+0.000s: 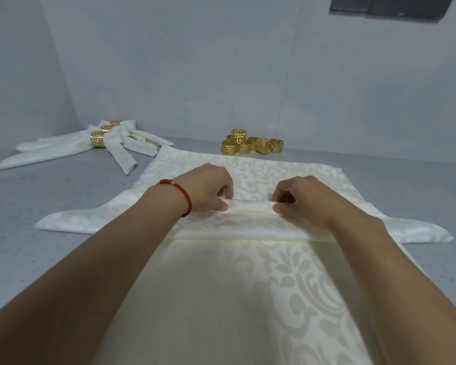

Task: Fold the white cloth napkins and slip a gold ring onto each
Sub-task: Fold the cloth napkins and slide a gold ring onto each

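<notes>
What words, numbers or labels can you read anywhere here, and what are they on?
None can be read.
The gold rings carry only a cut-out key pattern, not letters.
The napkin being folded shows a woven scroll-and-leaf pattern, no text.
The dark panel on the wall at top right shows a small blue light and a faint mark at its top edge, too blurred to read.

Cream damask napkin, gold rings
</notes>
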`<state>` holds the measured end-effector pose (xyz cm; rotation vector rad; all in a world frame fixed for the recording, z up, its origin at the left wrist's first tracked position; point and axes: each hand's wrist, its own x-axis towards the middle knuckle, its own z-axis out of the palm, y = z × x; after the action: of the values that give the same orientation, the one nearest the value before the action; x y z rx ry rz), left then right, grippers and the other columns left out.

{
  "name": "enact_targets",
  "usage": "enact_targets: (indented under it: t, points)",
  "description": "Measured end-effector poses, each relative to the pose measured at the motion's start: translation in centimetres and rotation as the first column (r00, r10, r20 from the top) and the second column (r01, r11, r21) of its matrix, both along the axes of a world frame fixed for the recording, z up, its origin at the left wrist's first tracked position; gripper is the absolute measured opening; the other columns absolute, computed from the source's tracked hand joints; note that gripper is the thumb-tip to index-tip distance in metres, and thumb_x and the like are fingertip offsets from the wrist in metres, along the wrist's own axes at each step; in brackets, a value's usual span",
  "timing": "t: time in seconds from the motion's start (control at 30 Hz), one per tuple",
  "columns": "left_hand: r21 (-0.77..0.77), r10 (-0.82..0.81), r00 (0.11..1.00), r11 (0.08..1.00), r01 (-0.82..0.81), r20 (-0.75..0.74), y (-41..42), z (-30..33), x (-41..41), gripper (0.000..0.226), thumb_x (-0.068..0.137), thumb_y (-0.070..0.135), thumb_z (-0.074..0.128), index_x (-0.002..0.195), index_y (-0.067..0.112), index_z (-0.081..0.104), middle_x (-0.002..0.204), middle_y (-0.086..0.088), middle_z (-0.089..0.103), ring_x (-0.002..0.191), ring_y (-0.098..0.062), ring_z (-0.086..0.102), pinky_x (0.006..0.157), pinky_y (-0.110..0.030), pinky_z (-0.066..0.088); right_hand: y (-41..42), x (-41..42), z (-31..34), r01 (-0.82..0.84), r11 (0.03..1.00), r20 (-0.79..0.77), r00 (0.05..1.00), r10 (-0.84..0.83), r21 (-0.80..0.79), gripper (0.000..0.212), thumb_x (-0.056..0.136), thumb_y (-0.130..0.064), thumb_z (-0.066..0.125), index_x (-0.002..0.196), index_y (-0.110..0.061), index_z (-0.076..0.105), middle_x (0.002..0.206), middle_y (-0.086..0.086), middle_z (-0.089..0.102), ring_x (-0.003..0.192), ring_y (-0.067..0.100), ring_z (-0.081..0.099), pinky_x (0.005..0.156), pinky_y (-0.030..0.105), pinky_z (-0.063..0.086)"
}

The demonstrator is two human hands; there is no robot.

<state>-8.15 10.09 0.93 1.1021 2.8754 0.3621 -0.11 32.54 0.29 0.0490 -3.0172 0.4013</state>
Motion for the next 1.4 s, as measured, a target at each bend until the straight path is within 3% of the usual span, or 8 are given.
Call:
enact_targets:
  t: [0.3,0.57,0.67,0.9,1.03,1.2,1.3,1.4]
  points:
    - [-0.325,-0.173,0.863,0.946,0.012,-0.474,0.5,-0.7,4.1,0.017,0.094,0.01,0.05,0.105,0.021,0.055,0.104,0.002,0.056,0.098,-0.021,0.056,0.075,-0.031,0.034,-1.7,2.0,1.1,-0.101,0.917,0.04,0.995,0.092,0.386,0.016,0.093,-0.012,0.055,0.096,-0.028,0.055,0.096,-0.009,0.053,0.088,0.016,0.054,0.066,0.027,0.04]
    - [-0.056,0.056,0.974,0.996,-0.07,-0.219,-1.0,-1.6,4.7,0.021,0.097,0.019,0.059,0.117,0.019,0.064,0.106,-0.005,0.065,0.1,-0.028,0.061,0.084,-0.039,0.051,-0.3,2.6,-0.2,-0.057,0.991,-0.062,0.996,0.065,0.121,0.023,0.098,-0.012,0.061,0.114,-0.021,0.074,0.099,0.0,0.07,0.09,0.022,0.065,0.081,0.037,0.055]
    - [-0.072,0.083,0.966,0.992,-0.103,-0.244,-0.6,-1.7,5.4,0.012,0.096,0.018,0.058,0.102,0.011,0.067,0.105,-0.006,0.059,0.098,-0.028,0.06,0.079,-0.037,0.05,-0.6,2.8,-1.0,-0.063,0.988,-0.072,0.995,0.074,0.14,0.018,0.097,-0.014,0.06,0.092,-0.021,0.076,0.089,0.0,0.067,0.086,0.022,0.06,0.073,0.039,0.051]
    - [-0.158,-0.038,0.856,0.986,-0.051,-0.516,-1.3,-2.0,7.5,0.02,0.089,0.005,0.053,0.099,0.022,0.057,0.096,0.004,0.057,0.092,-0.02,0.053,0.071,-0.031,0.025,-0.9,5.3,-1.0,-0.114,0.932,-0.194,0.963,0.189,0.346,0.008,0.098,-0.018,0.053,0.102,-0.024,0.055,0.096,-0.009,0.058,0.091,0.017,0.056,0.071,0.033,0.045]
    - [-0.166,-0.069,0.901,0.986,-0.004,-0.428,-2.2,-1.9,8.8,0.03,0.087,0.001,0.05,0.102,0.023,0.063,0.101,0.005,0.057,0.095,-0.019,0.057,0.073,-0.03,0.033,-0.8,6.8,-0.6,-0.16,0.899,-0.09,0.972,0.215,0.408,0.022,0.09,-0.009,0.056,0.102,-0.027,0.054,0.094,-0.013,0.05,0.087,0.014,0.051,0.066,0.03,0.04]
    - [0.092,0.121,0.946,0.991,-0.097,-0.3,-2.4,-2.9,10.3,0.033,0.091,0.002,0.044,0.119,0.016,0.056,0.106,-0.003,0.058,0.096,-0.024,0.055,0.078,-0.037,0.048,-2.2,6.9,0.1,0.02,0.985,-0.146,0.989,0.006,0.171,0.026,0.102,-0.029,0.048,0.124,-0.031,0.061,0.102,-0.009,0.063,0.097,0.018,0.06,0.07,0.032,0.042]
    - [-0.024,0.108,0.94,0.992,-0.123,-0.324,-2.2,-3.9,11.2,0.034,0.099,0.025,0.038,0.13,0.018,0.049,0.135,-0.002,0.046,0.113,-0.024,0.042,0.089,-0.037,0.041,-3.3,6.7,-1.5,0.012,0.962,-0.046,0.999,0.0,0.274,0.052,0.107,-0.055,0.023,0.154,-0.037,0.036,0.149,0.001,0.045,0.138,0.024,0.04,0.101,0.04,0.038]
    - [-0.173,0.083,0.94,0.974,-0.146,-0.331,-2.5,-4.5,12.2,0.06,0.102,0.054,0.022,0.147,0.016,0.036,0.157,-0.006,0.027,0.131,-0.027,0.029,0.102,-0.04,0.032,-3.5,7.7,-3.2,-0.047,0.98,0.198,0.98,0.008,0.194,0.07,0.1,-0.069,0.003,0.163,-0.039,-0.001,0.171,-0.01,-0.007,0.158,0.016,-0.013,0.126,0.05,-0.006]
